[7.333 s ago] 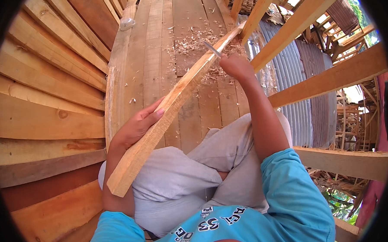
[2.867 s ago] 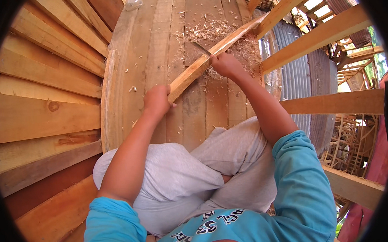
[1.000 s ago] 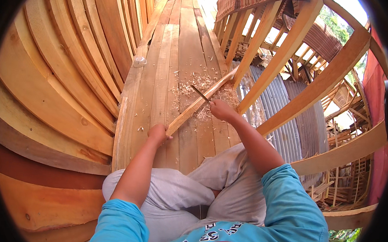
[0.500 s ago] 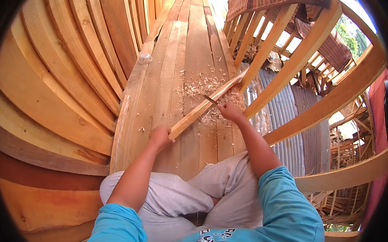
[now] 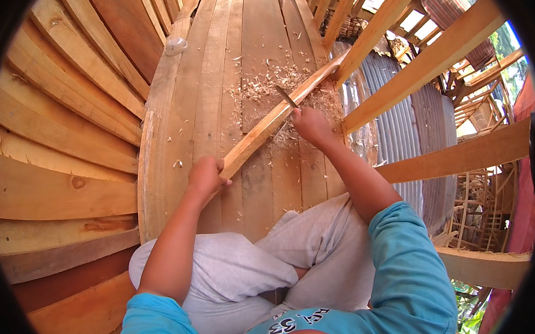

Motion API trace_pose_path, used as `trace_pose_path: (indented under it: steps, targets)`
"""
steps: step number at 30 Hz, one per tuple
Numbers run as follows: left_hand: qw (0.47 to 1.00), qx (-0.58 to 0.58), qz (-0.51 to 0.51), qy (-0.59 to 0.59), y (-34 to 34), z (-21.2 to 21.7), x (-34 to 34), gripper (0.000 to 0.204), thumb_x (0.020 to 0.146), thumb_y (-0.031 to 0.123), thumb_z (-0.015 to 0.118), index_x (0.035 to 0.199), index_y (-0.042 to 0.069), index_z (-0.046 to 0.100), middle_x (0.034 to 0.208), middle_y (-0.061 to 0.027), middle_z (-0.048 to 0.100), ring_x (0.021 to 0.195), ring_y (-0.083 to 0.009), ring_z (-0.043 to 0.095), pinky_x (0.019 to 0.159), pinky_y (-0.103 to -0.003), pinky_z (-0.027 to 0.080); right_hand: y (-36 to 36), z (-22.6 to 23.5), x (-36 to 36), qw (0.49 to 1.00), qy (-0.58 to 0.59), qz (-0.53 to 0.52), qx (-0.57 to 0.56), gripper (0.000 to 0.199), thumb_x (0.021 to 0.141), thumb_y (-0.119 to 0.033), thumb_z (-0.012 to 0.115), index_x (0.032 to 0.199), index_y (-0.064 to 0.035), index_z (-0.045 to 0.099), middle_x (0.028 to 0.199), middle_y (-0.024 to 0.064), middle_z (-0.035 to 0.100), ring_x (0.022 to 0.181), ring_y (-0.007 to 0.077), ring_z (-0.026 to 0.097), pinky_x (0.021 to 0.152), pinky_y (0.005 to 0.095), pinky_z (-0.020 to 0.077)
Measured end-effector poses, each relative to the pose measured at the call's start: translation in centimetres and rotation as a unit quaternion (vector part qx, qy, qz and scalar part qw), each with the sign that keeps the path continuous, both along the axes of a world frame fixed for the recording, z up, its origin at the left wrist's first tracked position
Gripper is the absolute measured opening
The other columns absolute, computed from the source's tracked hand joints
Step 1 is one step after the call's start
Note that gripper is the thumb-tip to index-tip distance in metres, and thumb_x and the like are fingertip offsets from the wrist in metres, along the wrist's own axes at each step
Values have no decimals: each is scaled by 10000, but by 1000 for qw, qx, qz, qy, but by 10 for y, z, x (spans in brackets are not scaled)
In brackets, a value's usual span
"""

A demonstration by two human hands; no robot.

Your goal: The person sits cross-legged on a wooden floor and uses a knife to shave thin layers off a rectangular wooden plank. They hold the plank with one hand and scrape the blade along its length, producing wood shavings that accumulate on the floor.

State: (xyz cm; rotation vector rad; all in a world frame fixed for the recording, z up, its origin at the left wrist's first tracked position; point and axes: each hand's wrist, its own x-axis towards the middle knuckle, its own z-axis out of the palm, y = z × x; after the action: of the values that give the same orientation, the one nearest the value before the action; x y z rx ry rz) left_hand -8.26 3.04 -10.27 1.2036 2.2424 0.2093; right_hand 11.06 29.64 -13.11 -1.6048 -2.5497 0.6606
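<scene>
A long squared wooden stick [image 5: 251, 145] lies slantwise, its near end gripped in my left hand [image 5: 206, 180]. Its far end reaches a slanted post on the right. My right hand [image 5: 313, 127] is closed round the handle end of a knife [image 5: 286, 97]. The dark blade lies across the upper half of the stick, pointing up and left. The handle itself is hidden in my fist. Curled wood shavings [image 5: 267, 83] lie around the stick on the plank floor [image 5: 211, 104].
Upright planks [image 5: 59, 182] wall the left side. Slanted posts [image 5: 418, 68] make an open railing on the right, with corrugated metal sheets [image 5: 393, 102] beyond. A small whitish object [image 5: 175, 46] rests on the floor at the far left. My crossed legs [image 5: 236, 264] are close in front.
The view has tipped downward and shifted slightly. The knife blade now points more steeply upward across the stick. Both hands keep their grips.
</scene>
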Motion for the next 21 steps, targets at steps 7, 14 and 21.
trace_pose_path:
  steps: [7, 14, 21]
  targets:
    - [999, -22, 14, 22, 4, 9, 4, 324, 669, 188, 896, 903, 39, 730, 820, -170, 698, 787, -337, 686, 712, -430, 516, 13, -7, -2, 1000, 8, -9, -27, 557, 997, -477, 436, 981, 8, 711, 982, 281, 692, 971, 452, 662, 869, 531, 504]
    - [1000, -20, 10, 3, 2, 14, 3, 328, 647, 134, 898, 922, 39, 746, 822, -181, 700, 789, -343, 687, 717, -431, 515, 16, -14, -1, 999, 5, -22, -28, 576, 1007, -471, 432, 963, 31, 711, 954, 303, 684, 963, 459, 661, 866, 527, 495]
    - [1000, -15, 4, 19, -2, 5, 0, 352, 624, 123, 909, 921, 30, 744, 835, -193, 700, 795, -345, 688, 719, -435, 516, 9, -2, -8, 999, -3, -17, -46, 562, 1018, -444, 405, 990, 24, 714, 982, 303, 687, 974, 471, 659, 889, 530, 497]
